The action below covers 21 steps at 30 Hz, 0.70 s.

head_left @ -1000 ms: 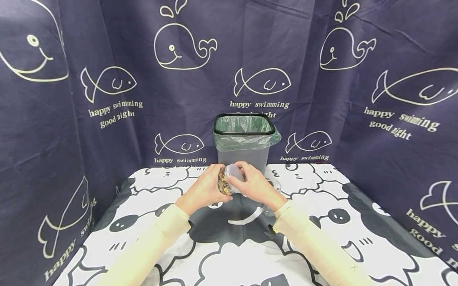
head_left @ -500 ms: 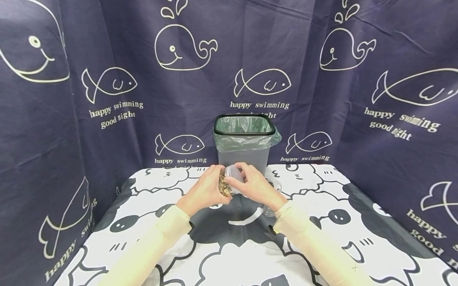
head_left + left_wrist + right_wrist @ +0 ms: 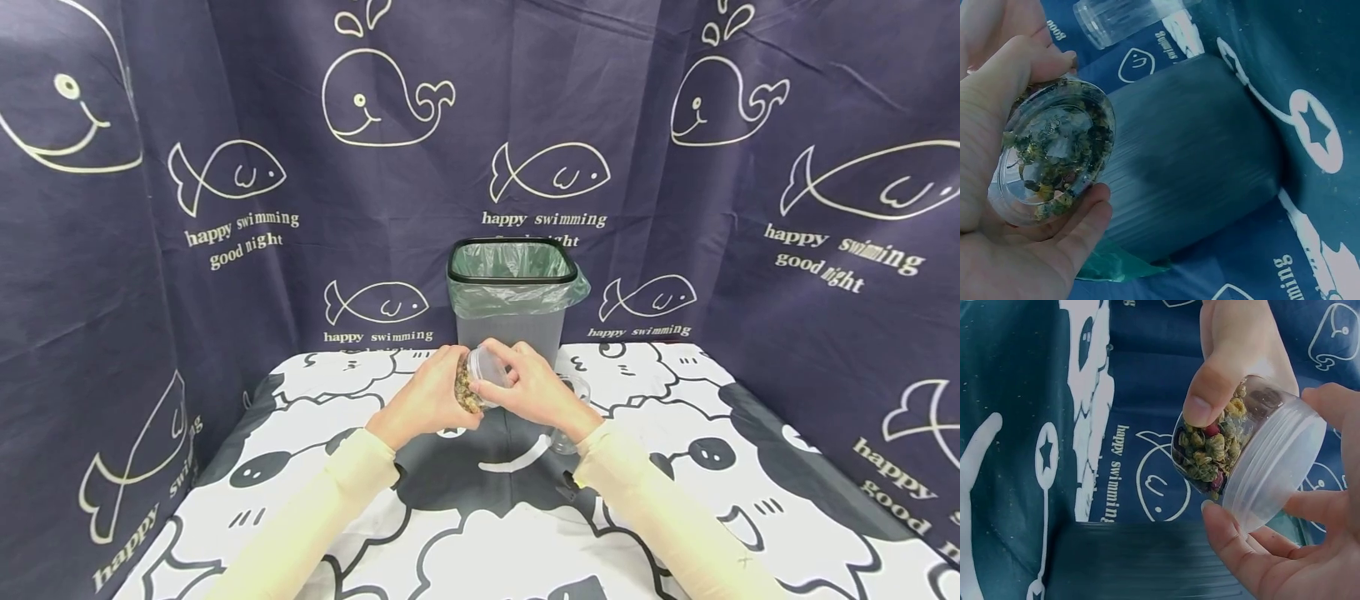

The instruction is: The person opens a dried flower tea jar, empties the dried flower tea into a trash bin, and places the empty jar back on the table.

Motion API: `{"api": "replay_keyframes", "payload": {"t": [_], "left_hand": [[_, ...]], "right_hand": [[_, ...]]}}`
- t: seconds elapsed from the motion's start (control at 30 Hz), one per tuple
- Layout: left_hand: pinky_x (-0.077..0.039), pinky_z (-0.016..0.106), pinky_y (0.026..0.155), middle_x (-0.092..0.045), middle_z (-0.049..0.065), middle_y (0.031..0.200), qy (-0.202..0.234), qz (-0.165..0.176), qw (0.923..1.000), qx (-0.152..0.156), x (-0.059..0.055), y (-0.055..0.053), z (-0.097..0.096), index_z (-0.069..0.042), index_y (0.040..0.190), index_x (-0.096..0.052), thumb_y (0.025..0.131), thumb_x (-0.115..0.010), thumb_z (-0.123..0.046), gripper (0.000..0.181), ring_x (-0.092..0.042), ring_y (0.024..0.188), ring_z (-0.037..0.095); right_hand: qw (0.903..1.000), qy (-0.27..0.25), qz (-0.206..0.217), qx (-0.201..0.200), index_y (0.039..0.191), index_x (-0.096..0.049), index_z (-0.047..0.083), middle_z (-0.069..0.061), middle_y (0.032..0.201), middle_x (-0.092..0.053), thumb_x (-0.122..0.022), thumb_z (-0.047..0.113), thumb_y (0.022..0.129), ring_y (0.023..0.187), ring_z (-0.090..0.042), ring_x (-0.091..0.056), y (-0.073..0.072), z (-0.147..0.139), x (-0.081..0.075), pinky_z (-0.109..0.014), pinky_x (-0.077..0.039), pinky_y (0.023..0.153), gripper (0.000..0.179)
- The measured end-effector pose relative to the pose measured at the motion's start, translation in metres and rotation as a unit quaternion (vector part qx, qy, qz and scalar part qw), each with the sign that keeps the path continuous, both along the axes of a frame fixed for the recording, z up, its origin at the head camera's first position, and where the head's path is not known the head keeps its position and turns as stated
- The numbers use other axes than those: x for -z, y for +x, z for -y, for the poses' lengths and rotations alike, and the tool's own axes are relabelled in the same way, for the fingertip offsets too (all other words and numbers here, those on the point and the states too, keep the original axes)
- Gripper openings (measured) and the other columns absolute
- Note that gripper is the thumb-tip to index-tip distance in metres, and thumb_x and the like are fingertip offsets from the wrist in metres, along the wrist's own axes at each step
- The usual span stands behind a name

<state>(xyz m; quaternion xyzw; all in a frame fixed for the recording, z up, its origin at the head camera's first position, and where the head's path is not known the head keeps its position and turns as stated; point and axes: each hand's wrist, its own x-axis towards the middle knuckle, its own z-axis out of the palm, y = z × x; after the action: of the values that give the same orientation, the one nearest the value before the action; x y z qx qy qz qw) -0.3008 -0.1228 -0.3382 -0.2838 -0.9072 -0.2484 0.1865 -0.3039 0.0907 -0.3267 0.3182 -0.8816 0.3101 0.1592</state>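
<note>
A clear jar (image 3: 467,392) of dried flowers is held tilted above the table, in front of the bin. My left hand (image 3: 429,396) grips its body, with the thumb on one side and fingers on the other. Through the jar's base (image 3: 1054,150), the left wrist view shows yellowish, green and dark dried blooms. On the jar's mouth sits a translucent screw lid (image 3: 1285,462). My right hand (image 3: 536,390) holds this lid, its fingers and thumb spread round the rim. In the right wrist view, small reddish buds (image 3: 1216,481) show among the flowers.
A grey bin (image 3: 517,325) with a green liner (image 3: 517,300) and black rim stands behind the hands. Another clear container (image 3: 562,443) lies beside my right wrist, partly hidden by it. A sheep-print cloth (image 3: 495,542) covers the table; navy fabric (image 3: 450,192) surrounds it.
My right fingers have shifted round the lid, with the index finger now farther left on its top edge. The jar has moved very slightly left. My left hand keeps its grip.
</note>
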Motion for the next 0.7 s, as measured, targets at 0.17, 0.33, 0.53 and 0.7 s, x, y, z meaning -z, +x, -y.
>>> {"api": "replay_keyframes", "payload": {"t": [0.17,0.33,0.53,0.7], "left_hand": [[-0.053,0.036,0.090,-0.058,0.006,0.116,-0.002,-0.010,1.0000,0.000,-0.0048,0.0008,0.0012,-0.003,0.130,-0.054,0.058,-0.094,-0.031,0.087,-0.056,0.100,0.019],[-0.053,0.036,0.090,-0.058,0.007,0.116,-0.010,-0.008,0.9999,0.000,-0.0044,0.0001,0.0006,-0.003,0.130,-0.054,0.059,-0.094,-0.030,0.086,-0.057,0.100,0.019],[-0.053,0.037,0.091,-0.058,0.009,0.116,-0.019,-0.021,0.9996,-0.005,-0.0017,-0.0002,0.0012,-0.002,0.131,-0.053,0.059,-0.094,-0.028,0.087,-0.057,0.100,0.021],[-0.052,0.038,0.095,-0.058,0.011,0.117,-0.025,-0.037,0.9989,-0.010,-0.0013,0.0011,0.0021,0.000,0.131,-0.054,0.058,-0.094,-0.026,0.087,-0.057,0.102,0.024]], "right_hand": [[0.9999,-0.012,0.008,-0.003,0.144,-0.055,0.024,-0.003,0.107,-0.055,-0.072,0.049,0.092,0.088,-0.013,-0.058,-0.0002,-0.0003,-0.0021,-0.031,-0.052,0.075,0.061],[0.9990,-0.018,0.040,-0.002,0.148,-0.051,0.022,-0.005,0.119,-0.058,-0.071,0.050,0.093,0.087,-0.013,-0.064,-0.0005,-0.0018,-0.0005,-0.034,-0.055,0.079,0.065],[0.9972,-0.019,0.072,0.014,0.152,-0.046,0.021,-0.009,0.122,-0.062,-0.066,0.053,0.095,0.091,-0.017,-0.068,0.0005,-0.0027,-0.0010,-0.038,-0.057,0.081,0.068],[0.9947,-0.021,0.092,0.041,0.146,-0.050,0.020,-0.006,0.112,-0.068,-0.059,0.062,0.096,0.092,-0.019,-0.066,0.0013,-0.0012,-0.0036,-0.038,-0.055,0.079,0.066]]}}
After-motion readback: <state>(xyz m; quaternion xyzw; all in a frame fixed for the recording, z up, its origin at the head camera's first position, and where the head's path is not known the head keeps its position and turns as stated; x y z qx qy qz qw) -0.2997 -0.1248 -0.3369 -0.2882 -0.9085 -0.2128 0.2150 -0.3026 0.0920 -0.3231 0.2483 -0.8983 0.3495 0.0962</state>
